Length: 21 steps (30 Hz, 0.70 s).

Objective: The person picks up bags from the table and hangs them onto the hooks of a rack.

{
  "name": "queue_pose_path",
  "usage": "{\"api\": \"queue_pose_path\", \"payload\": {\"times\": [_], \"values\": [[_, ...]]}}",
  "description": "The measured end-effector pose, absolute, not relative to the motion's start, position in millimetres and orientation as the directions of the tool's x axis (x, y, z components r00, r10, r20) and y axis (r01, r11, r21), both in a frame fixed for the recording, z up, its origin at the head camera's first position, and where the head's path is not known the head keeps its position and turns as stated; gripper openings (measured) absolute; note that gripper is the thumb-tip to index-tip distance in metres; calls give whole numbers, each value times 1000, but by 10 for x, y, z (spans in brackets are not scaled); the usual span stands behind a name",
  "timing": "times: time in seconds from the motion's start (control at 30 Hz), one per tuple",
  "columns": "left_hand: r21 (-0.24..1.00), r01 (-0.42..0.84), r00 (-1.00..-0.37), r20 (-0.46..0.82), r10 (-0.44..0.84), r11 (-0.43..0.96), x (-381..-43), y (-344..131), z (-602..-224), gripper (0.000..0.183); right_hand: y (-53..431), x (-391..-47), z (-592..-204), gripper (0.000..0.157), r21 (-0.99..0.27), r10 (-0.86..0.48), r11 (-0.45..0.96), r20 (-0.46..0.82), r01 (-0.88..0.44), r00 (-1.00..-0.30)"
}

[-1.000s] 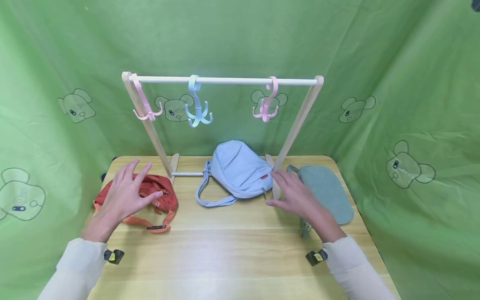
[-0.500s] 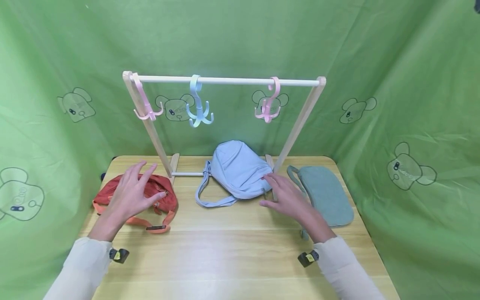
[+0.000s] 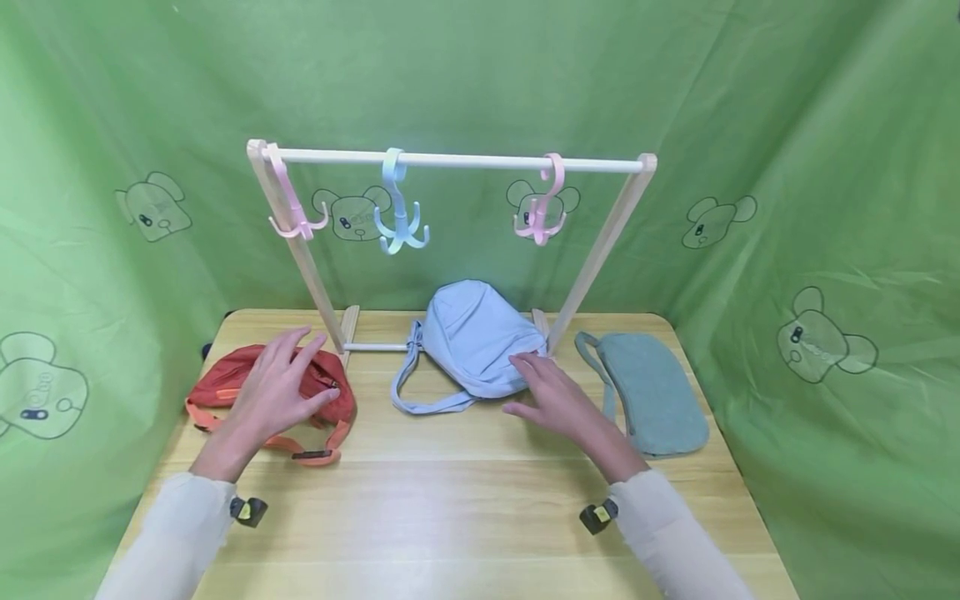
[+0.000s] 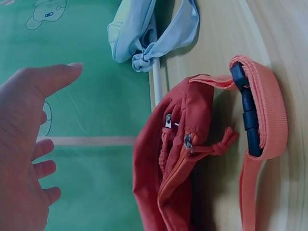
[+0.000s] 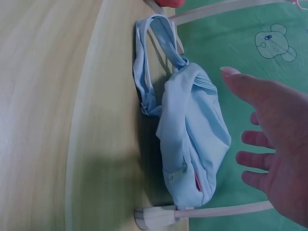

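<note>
My left hand (image 3: pixel 273 392) hovers above a red waist bag (image 3: pixel 240 367), its fingers spread and relaxed with nothing in them. In the left wrist view the bag's zippers and its orange strap (image 4: pixel 274 110) with a dark buckle show clearly. My right hand (image 3: pixel 555 400) hangs at the lower right of a light blue bag (image 3: pixel 472 333), overlapping its corner in the head view. Those fingers are also loose and hold nothing. A gap shows between hand and blue bag (image 5: pixel 192 125) in the right wrist view. To the right lies a grey-green pouch (image 3: pixel 656 396) with a wrist strap.
Behind the bags stands a wooden rack with a white rail (image 3: pixel 465 160). From it hang a pink hook (image 3: pixel 296 208) at left, a blue hook (image 3: pixel 397 208), and a second pink hook (image 3: pixel 542 204) at right. Green cloth (image 3: pixel 465 75) surrounds the wooden table (image 3: pixel 420 517).
Both hands have drifted inward, the left to the right and the right to the left. More of the grey-green pouch shows now. The bags and hooks stay in place.
</note>
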<state>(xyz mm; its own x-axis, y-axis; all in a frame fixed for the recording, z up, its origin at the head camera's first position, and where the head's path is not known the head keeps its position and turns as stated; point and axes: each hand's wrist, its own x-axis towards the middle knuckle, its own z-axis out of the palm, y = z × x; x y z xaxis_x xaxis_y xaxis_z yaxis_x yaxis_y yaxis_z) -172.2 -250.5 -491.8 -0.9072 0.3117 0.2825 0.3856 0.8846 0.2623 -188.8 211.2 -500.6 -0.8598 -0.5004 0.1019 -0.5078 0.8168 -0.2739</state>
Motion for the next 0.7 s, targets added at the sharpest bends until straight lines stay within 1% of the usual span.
{"api": "queue_pose_path", "payload": {"times": [0.23,0.47,0.7], "values": [[267,401,-903,279,328,876,-1727,-2468,-4987,85,2033,-1883,-5071,87,-284,-515,806,96,-519,-852],[258,439,-880,318,353,861,-1746,-2422,-5051,84,1978,-1894,-5162,84,-286,-530,795,105,-536,-842],[278,437,-885,303,353,856,-1726,-2341,-5115,83,1928,-1889,-5220,84,-291,-542,785,104,-547,-834]]}}
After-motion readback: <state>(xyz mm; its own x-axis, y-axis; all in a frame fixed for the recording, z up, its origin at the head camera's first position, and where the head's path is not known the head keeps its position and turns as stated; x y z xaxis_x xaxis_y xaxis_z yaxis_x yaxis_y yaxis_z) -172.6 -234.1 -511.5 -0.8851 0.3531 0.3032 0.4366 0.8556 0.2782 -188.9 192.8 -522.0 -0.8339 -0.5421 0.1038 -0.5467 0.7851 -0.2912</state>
